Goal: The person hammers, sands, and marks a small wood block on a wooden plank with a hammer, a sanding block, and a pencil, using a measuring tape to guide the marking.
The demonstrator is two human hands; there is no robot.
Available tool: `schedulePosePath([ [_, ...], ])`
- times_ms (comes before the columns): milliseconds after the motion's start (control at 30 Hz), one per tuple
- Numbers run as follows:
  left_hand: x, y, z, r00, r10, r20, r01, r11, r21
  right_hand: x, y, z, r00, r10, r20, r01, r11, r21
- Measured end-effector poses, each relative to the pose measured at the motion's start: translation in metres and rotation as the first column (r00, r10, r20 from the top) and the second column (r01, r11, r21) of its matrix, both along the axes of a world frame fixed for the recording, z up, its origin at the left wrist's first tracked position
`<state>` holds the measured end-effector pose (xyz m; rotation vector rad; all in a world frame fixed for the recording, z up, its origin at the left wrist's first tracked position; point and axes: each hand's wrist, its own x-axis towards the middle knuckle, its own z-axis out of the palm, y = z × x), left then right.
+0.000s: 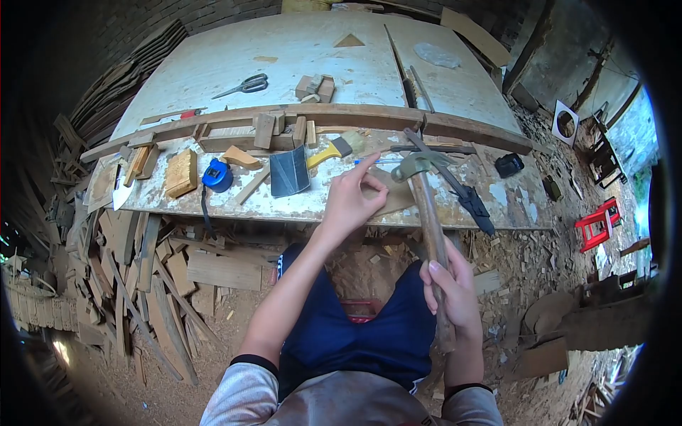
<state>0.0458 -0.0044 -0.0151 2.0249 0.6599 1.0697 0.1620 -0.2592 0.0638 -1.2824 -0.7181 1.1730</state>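
My right hand (451, 284) is wrapped round the wooden handle of a claw hammer (429, 220). The hammer's metal head is raised toward the bench edge. Left of it, my left hand (354, 199) hovers over the bench front with the index finger stretched out. Its thumb and another finger meet in a loop; whether anything small is between them cannot be made out. A flat brown wood piece (398, 200) lies just beyond that hand. Close by are a yellow-handled brush (328, 152), a dark sheet like sandpaper (290, 172) and a long tool with a black handle (474, 207).
On the worn workbench (241, 202) lie a blue tape measure (217, 175), wood blocks (181, 173), scissors (250, 84) and a black object (509, 165). A long wooden beam (341, 113) crosses it. Scrap wood (167, 312) piles up at lower left; a red stool (600, 224) stands right.
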Motion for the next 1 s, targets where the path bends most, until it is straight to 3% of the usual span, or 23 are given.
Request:
schedulePosePath([
  [233,0.000,-0.002,0.001,1.000,0.011,-0.005,-0.011,1.000,0.008,0.001,0.007,0.005,0.999,0.038,0.010,-0.038,0.997,-0.063],
  [433,-0.002,0.001,0.002,0.999,-0.009,-0.033,0.007,0.999,-0.046,-0.003,0.000,-0.006,0.999,-0.016,-0.028,0.019,0.995,0.099],
  [533,0.001,0.000,0.000,1.000,-0.023,0.006,0.023,0.999,-0.044,0.003,0.010,0.007,0.996,0.079,0.051,-0.074,0.993,-0.094],
  [733,-0.001,0.000,0.000,1.000,-0.010,-0.024,0.008,0.999,-0.054,-0.007,-0.002,0.005,1.000,0.003,-0.009,-0.002,0.993,0.117],
  [867,0.000,0.003,-0.002,0.999,-0.030,-0.011,0.029,0.997,-0.067,-0.002,0.011,-0.009,0.999,0.030,0.013,-0.029,0.999,-0.035],
  [1000,-0.001,0.001,-0.002,1.000,-0.018,-0.022,0.017,0.998,-0.060,-0.006,0.003,0.006,1.000,-0.025,0.002,0.025,0.997,0.074],
])
